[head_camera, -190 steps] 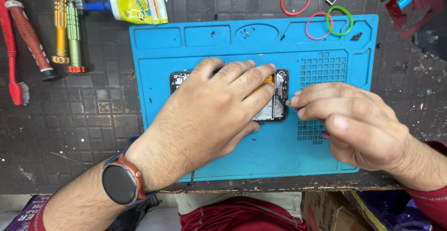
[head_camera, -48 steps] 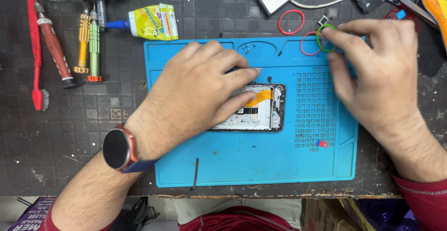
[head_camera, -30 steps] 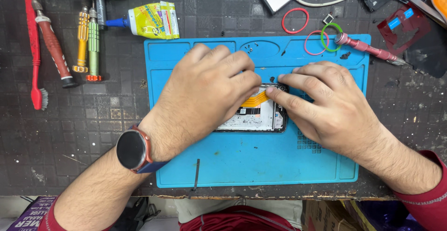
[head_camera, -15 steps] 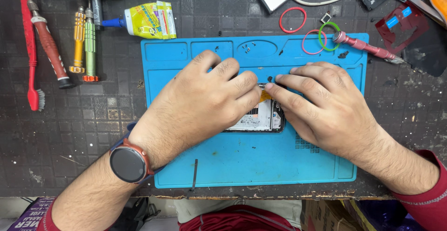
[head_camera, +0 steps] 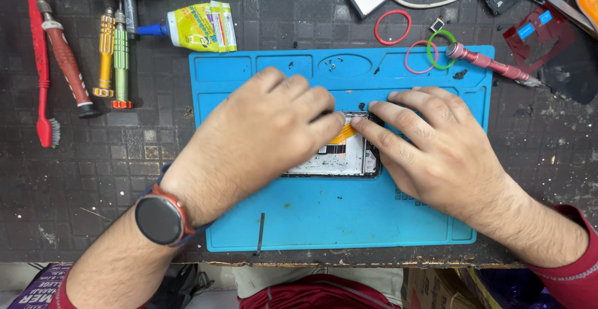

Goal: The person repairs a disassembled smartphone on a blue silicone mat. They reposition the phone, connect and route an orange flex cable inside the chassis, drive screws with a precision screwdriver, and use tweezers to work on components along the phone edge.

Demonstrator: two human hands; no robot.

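Two hands rest on an opened phone (head_camera: 339, 153) lying in the middle of a blue mat (head_camera: 311, 222). The left hand (head_camera: 261, 134) lies flat on the phone, fingers spread, pinning it down. The right hand (head_camera: 430, 144) pokes its fingertips at an orange strip (head_camera: 344, 133) inside. The phone's insides show, so the back looks off. Tiny screws (head_camera: 330, 66) sit loose on the mat. A pink screwdriver (head_camera: 492, 66) lies unused nearby, so closing up looks not yet done.
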